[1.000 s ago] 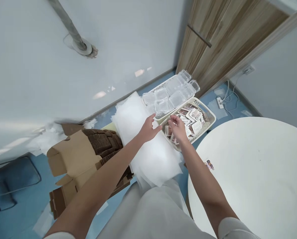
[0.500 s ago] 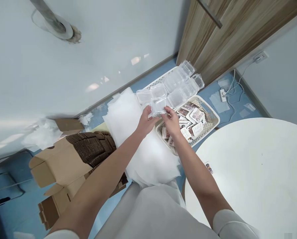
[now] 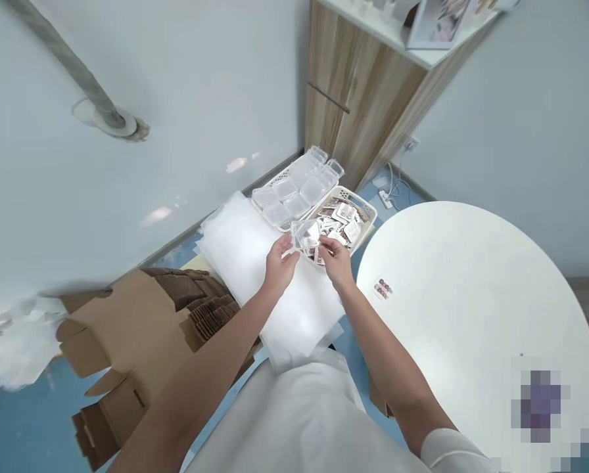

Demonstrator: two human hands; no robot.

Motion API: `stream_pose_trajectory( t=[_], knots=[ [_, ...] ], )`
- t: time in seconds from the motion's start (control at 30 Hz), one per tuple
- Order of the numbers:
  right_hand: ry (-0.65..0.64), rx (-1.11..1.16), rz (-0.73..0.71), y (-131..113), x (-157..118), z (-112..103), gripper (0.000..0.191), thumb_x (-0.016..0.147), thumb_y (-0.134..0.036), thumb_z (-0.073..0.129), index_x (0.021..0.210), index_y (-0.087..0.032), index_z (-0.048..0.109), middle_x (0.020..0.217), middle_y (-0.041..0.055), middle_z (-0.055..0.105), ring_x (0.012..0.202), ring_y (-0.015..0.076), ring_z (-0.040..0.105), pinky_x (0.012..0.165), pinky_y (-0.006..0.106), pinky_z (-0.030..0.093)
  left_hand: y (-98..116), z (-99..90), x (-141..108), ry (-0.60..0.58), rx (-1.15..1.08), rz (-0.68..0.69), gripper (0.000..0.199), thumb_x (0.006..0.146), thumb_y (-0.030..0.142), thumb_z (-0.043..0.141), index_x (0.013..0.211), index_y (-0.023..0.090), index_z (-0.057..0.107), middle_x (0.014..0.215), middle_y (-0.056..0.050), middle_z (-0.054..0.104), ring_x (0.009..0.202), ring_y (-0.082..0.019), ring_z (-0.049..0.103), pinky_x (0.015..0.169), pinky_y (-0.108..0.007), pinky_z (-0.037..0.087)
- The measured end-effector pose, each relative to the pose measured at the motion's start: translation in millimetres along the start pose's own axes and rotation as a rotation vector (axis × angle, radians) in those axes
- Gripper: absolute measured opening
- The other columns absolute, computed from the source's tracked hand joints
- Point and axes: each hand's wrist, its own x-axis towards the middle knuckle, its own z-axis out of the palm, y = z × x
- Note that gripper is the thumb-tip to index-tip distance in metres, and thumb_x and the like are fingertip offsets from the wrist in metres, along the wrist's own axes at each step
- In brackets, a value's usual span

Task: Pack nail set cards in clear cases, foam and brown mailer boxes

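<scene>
A small clear plastic box (image 3: 305, 234) is held up between my two hands, over the near edge of the card basket. My left hand (image 3: 281, 263) pinches its left side, and my right hand (image 3: 336, 259) grips its right side. Just beyond, a white basket (image 3: 283, 176) carries rows of clear plastic boxes (image 3: 313, 188). The second white basket (image 3: 368, 209) holds a heap of printed cards (image 3: 352, 230). Under my wrists lies a stack of thin white sheets (image 3: 245, 243).
To the right stands a round white table (image 3: 462, 282) with a small card of coloured dots (image 3: 383, 288) on it. Flattened brown cardboard boxes (image 3: 141, 322) lie at the left. A wood-grain cabinet (image 3: 353, 79) stands behind the baskets.
Both hands have lifted one clear box off the rows and brought it nearer my body. The view has tilted up and right, showing the cabinet top and more of the table.
</scene>
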Motion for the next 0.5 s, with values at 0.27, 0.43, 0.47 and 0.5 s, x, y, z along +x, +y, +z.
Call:
stream_pose_trajectory(
  t=[0.27, 0.43, 0.47, 0.5],
  knots=[
    [0.207, 0.025, -0.012, 10, -121, -46, 0.024, 0.066, -0.034, 0.059, 0.085, -0.019, 0.06, 0.097, 0.0059, 0.063, 0.085, 0.0175, 0.058, 0.079, 0.034, 0.046, -28, 5.1, -86, -0.105, -0.027, 0.034, 0.027, 0.07, 0.02, 0.058, 0.095, 0.015, 0.052, 0.1, -0.009, 0.061, 0.094, -0.016, 0.057, 0.088, -0.034, 0.042],
    [0.408, 0.042, 0.0, 17, -178, -84, 0.024, 0.065, -0.035, 0.061, 0.084, -0.019, 0.06, 0.088, 0.0054, 0.064, 0.081, 0.018, 0.059, 0.076, 0.034, 0.046, -38, 32.5, -128, -0.293, -0.048, -0.028, 0.033, 0.066, 0.024, 0.065, 0.094, 0.015, 0.051, 0.098, -0.009, 0.059, 0.089, -0.016, 0.059, 0.083, -0.033, 0.046],
    [0.437, 0.05, 0.002, 18, -188, -91, 0.024, 0.065, -0.035, 0.061, 0.084, -0.02, 0.06, 0.088, 0.0052, 0.064, 0.081, 0.018, 0.059, 0.076, 0.034, 0.046, -39, 37.9, -135, -0.331, -0.046, -0.039, 0.034, 0.065, 0.025, 0.066, 0.094, 0.016, 0.051, 0.098, -0.009, 0.059, 0.087, -0.016, 0.06, 0.081, -0.033, 0.046],
    [0.463, 0.058, 0.004, 19, -197, -97, 0.024, 0.065, -0.035, 0.061, 0.084, -0.02, 0.06, 0.087, 0.0049, 0.064, 0.08, 0.018, 0.059, 0.075, 0.033, 0.046, -40, 43.2, -142, -0.37, -0.045, -0.048, 0.035, 0.064, 0.025, 0.066, 0.094, 0.016, 0.051, 0.098, -0.008, 0.059, 0.086, -0.015, 0.06, 0.08, -0.033, 0.047]
  ],
)
